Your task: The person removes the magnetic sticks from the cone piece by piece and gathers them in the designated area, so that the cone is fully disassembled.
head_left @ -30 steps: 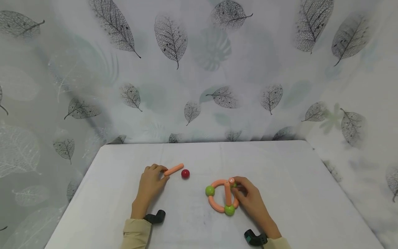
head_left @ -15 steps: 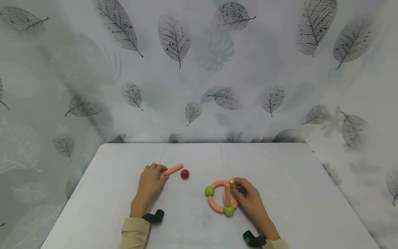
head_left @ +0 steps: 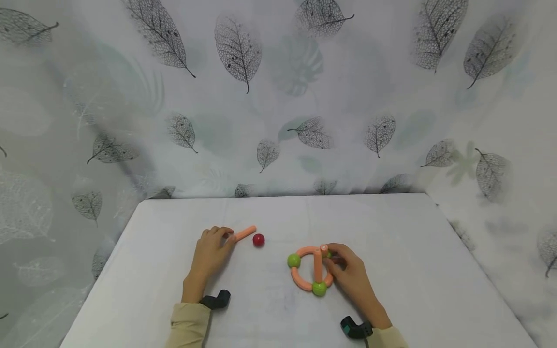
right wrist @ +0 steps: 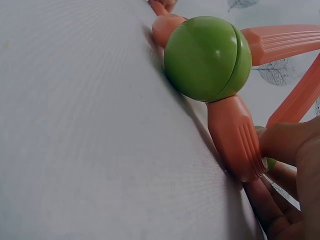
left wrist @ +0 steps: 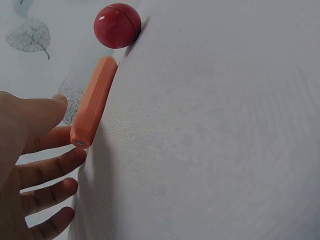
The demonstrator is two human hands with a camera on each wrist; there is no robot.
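Step, as judged: steadying the orange ring (head_left: 299,280) at right while reaching for a loose rod (head_left: 245,233) at left.
The right hand (head_left: 350,273) pinches the ring. The left hand (head_left: 212,249), thumb and fingers parted, sits at the rod's near left end, contact unclear; the rod lies on the surface (head_left: 391,232) beside, not touching, the red ball (head_left: 258,240). Next move probably calls for a firm pinch on the rod, ring held steady.

By the left hand (head_left: 211,250), one straight rod (head_left: 245,233), one red ball (head_left: 258,240). At the right hand (head_left: 350,271), three green balls (head_left: 319,289), three curved rods (head_left: 300,281), two more straight rods (head_left: 318,268). Behind the hands, two wrist cameras (head_left: 216,300), two sleeves (head_left: 190,321). Beneath, one table (head_left: 400,237).
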